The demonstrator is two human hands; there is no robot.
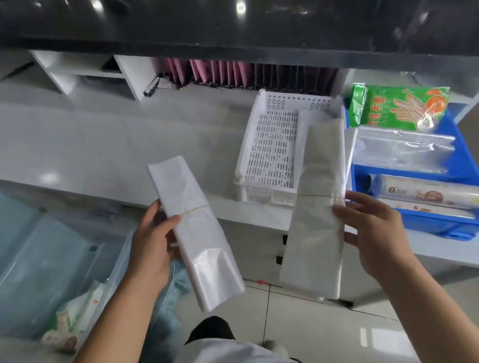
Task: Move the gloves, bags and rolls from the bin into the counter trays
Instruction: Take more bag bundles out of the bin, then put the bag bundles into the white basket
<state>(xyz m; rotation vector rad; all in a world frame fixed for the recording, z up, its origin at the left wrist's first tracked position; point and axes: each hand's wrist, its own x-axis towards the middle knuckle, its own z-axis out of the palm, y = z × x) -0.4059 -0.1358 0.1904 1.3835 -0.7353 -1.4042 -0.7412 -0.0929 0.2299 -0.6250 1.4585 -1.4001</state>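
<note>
My left hand (154,240) grips a banded bundle of white plastic bags (198,229) in front of the counter edge. My right hand (370,233) holds a second banded bag bundle (319,204) upright, its top over the near right part of the white perforated tray (269,143). Another white bundle (307,121) lies in that tray. The blue tray (468,217) on the right holds green glove packs (402,107), clear bags (405,150) and rolls (430,192). The translucent bin (29,251) stands low on the left with packets (70,319) inside.
A dark upper counter ledge (243,25) overhangs the grey work surface (107,143). Pink and dark folders (240,73) stand in a row at the back, beside white shelf dividers (127,71). Tiled floor (321,328) lies below.
</note>
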